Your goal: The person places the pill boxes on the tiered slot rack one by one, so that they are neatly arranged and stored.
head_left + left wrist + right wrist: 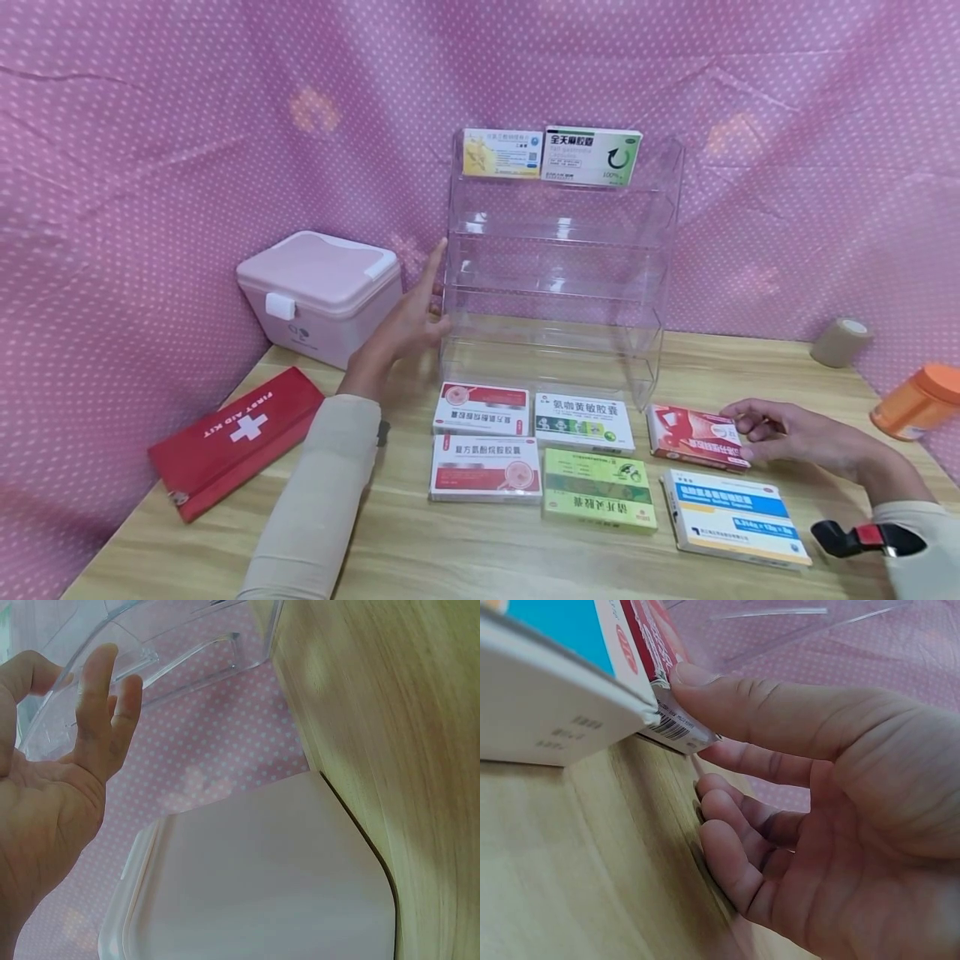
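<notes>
My left hand (pixel 416 321) touches the left side of a clear tiered display rack (pixel 558 267), its index finger stretched upward along the edge. In the left wrist view, the fingers of that hand (pixel 67 765) are at the clear side panel (pixel 127 645). At the right, my right hand (pixel 795 437) pinches the right end of a red and white medicine box (pixel 693 435). Its thumb lies on the box's upper side and the index finger is underneath, as the right wrist view shows. A blue and white medicine box (pixel 735 517) lies in front of it.
Two medicine boxes, one yellow (pixel 502 154) and one green and white (pixel 592 156), stand on the rack's top tier. Several more boxes (pixel 486 468) lie before the rack. A pink case (pixel 322 283) and red first aid pouch (pixel 236 442) sit left; an orange bottle (pixel 918 402) stands right.
</notes>
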The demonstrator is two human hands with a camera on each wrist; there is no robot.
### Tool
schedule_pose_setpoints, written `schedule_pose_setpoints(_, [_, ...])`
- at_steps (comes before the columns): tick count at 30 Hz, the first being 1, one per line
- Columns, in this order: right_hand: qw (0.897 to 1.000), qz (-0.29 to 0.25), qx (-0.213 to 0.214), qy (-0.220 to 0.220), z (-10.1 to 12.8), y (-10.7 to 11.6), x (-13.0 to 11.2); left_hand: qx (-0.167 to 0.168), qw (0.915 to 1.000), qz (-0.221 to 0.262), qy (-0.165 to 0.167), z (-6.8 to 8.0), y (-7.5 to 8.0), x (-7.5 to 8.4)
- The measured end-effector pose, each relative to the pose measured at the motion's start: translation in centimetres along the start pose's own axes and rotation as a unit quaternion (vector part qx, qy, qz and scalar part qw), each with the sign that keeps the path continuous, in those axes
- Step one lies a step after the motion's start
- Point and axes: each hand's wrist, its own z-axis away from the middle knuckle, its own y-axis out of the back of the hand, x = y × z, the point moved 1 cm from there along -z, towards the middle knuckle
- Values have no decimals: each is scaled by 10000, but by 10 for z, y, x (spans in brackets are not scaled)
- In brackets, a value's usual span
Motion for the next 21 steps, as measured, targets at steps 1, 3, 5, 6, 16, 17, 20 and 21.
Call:
schedule_pose_setpoints(1, [10000, -22, -4, 9, 0, 0, 0, -9, 10000, 1, 6, 0, 0, 0])
schedule_pose_setpoints(3, [10000, -37, -8, 46, 0, 0, 0, -23, 10000, 14, 2, 0, -1, 0])
schedule_pose_setpoints(5, [9999, -37, -9, 103, 0, 0, 0, -12, 10000, 13, -14, 0, -1, 0])
schedule_pose_setpoints(6, [9999, -35, -15, 135, -1, 0, 0, 0, 10000, -6, -33, 0, 0, 0])
schedule_pose_setpoints(16, [9996, -227, -113, 86, -2, 0, 0, 14, 9999, -89, -105, -1, 0, 1])
schedule_pose_setpoints(17, [9996, -230, -117, 83, -2, 0, 0, 22, 9999, -102, -108, -1, 0, 1])
schedule_pose_setpoints(20, [9995, -263, -136, 71, -2, 0, 0, 11, 9999, -67, -96, 0, 0, 1])
schedule_pose_setpoints(21, [9995, -271, -138, 69, -2, 0, 0, 4, 10000, -31, -84, 0, -1, 1])
